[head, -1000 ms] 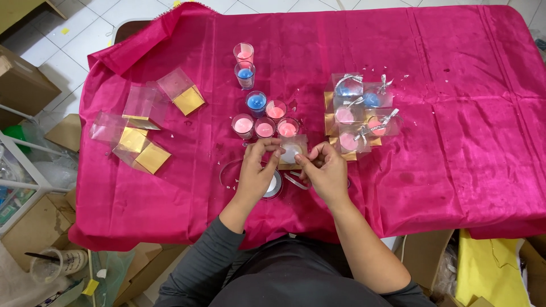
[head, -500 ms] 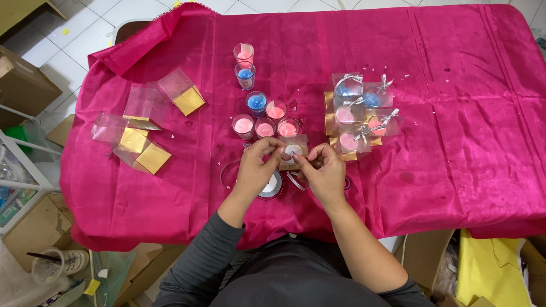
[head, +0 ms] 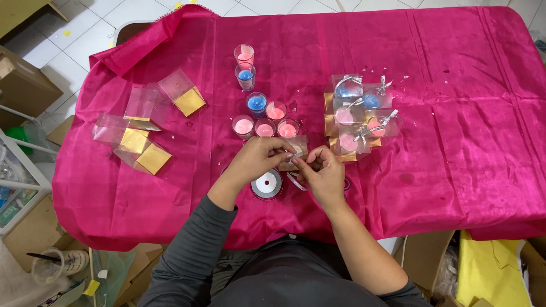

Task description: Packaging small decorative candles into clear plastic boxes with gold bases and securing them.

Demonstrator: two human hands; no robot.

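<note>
Both my hands meet over a small clear gift box (head: 298, 149) with a gold base, near the table's front edge. My left hand (head: 259, 159) pinches a strip of silver ribbon (head: 296, 181) at the box's front. My right hand (head: 322, 173) grips the same ribbon from the right; a loop of it trails below my fingers. The box is mostly hidden by my fingers. A silver ribbon spool (head: 267, 185) lies flat just under my left hand.
A magenta cloth (head: 455, 113) covers the table. Small glass candles in pink and blue (head: 257, 104) stand behind my hands. Several boxes tied with ribbon (head: 358, 113) sit at the right, empty clear boxes with gold bases (head: 142, 142) at the left. Cardboard cartons surround the table.
My fingers have shifted slightly on the ribbon and box; my hands stay in the same place. Nothing else on the table has moved.
</note>
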